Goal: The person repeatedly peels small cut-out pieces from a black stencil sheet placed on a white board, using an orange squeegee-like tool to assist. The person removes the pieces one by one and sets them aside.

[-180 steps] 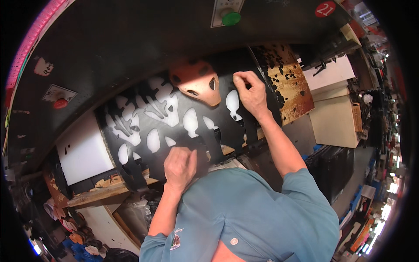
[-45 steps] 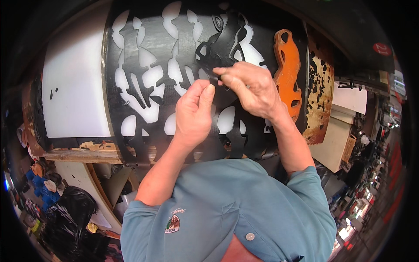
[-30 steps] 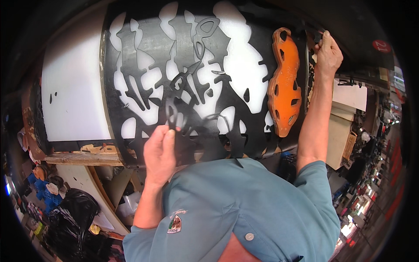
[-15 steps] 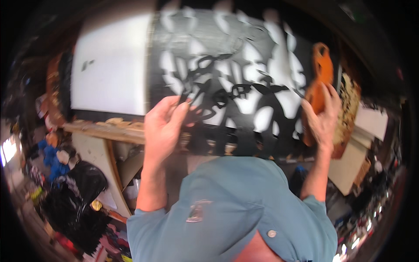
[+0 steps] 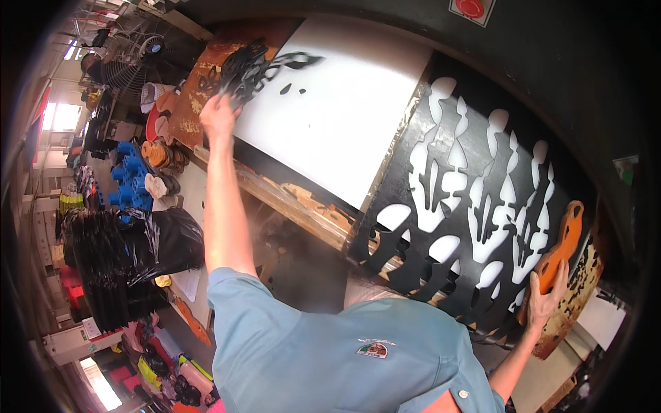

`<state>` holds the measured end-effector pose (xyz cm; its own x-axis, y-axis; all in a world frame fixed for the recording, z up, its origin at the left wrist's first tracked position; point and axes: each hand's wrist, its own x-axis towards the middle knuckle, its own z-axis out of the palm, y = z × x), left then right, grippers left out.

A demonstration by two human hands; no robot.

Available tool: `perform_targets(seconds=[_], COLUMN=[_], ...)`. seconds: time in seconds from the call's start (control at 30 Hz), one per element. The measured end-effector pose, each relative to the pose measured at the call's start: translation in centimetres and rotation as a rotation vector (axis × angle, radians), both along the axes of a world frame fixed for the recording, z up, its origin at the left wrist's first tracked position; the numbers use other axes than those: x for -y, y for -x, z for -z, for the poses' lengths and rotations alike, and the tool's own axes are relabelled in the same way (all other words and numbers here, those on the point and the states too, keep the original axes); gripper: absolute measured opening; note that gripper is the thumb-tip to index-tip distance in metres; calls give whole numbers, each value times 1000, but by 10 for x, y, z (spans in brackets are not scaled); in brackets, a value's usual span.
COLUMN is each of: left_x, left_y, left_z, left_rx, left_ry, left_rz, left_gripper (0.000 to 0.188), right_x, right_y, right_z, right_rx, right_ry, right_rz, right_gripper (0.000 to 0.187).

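Note:
My left hand (image 5: 220,115) reaches to the far left, its fingers closed round black cut-out pieces (image 5: 292,62) that are smeared by motion. Just beyond it, a heap of similar thin black pieces (image 5: 242,65) lies on a rusty brown board. At the right, my right hand (image 5: 549,292) grips an orange sole-shaped cutting die (image 5: 563,244), which rests on the right edge of a black sheet (image 5: 403,162). Rows of sole-like and pointed holes run through the sheet, showing white underneath. Loose strips hang over its near edge.
A white board (image 5: 337,117) lies left of the sheet, with a few small black scraps on it. A worn wooden ledge (image 5: 282,196) runs along the near side. Black plastic bags (image 5: 138,248) and blue items (image 5: 131,179) stand at the left. A red button (image 5: 470,7) is above.
My left hand has swung from the black sheet to the heap at the far left, carrying black pieces. The view has turned left. My right hand stays on the orange die.

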<state>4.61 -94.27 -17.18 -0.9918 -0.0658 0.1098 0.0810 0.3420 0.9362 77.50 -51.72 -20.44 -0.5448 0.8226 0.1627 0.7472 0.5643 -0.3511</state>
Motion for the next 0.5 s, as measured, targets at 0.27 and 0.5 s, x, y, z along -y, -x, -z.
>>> perform_targets(seconds=[0.27, 0.5], left_x=[98, 80], left_y=[53, 29], left_z=[55, 40], left_rx=[24, -294], left_ry=[213, 828], left_rz=[-300, -275], left_gripper=[31, 50], right_x=[20, 29], right_y=[5, 17], right_z=[-6, -19], right_rx=[141, 100], right_ry=[44, -80], right_rz=[231, 66], right_gripper=[101, 111])
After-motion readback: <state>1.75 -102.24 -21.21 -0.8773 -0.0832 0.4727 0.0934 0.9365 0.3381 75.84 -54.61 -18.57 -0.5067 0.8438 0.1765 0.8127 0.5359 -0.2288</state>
